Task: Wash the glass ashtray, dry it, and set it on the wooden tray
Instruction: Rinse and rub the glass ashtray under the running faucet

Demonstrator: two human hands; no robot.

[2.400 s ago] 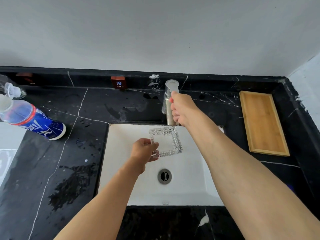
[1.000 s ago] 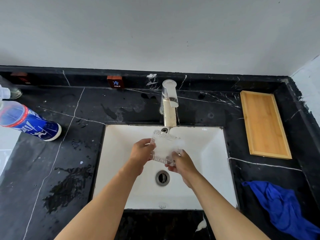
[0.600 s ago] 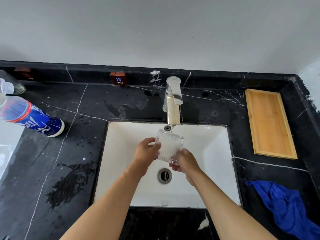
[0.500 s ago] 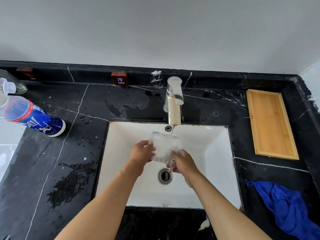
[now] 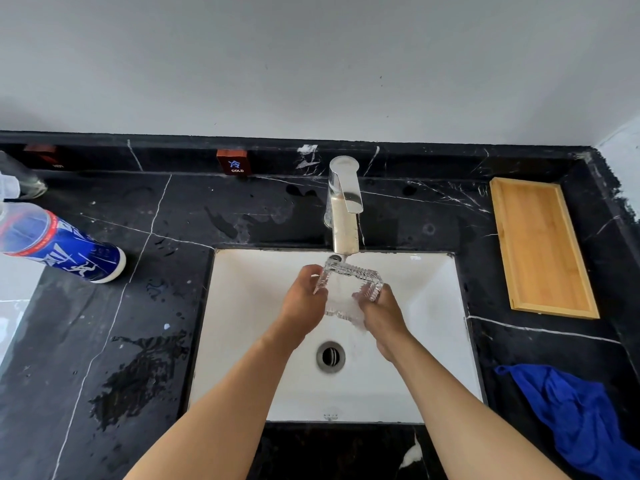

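Person's body, visible parts only: two forearms and two hands, entering from bottom edge of the head view. Left hand (image 5: pixel 302 304): bare, no glove, no ring or band seen. Right hand (image 5: pixel 382 315): bare, same, no glove. Both forearms bare to frame edge; no sleeve, cuff or fabric in view. No wristwatch, strap or bracelet at either wrist. No markings or dressings visible on the exposed parts. Fingertips partly blurred; nail detail can't be read.
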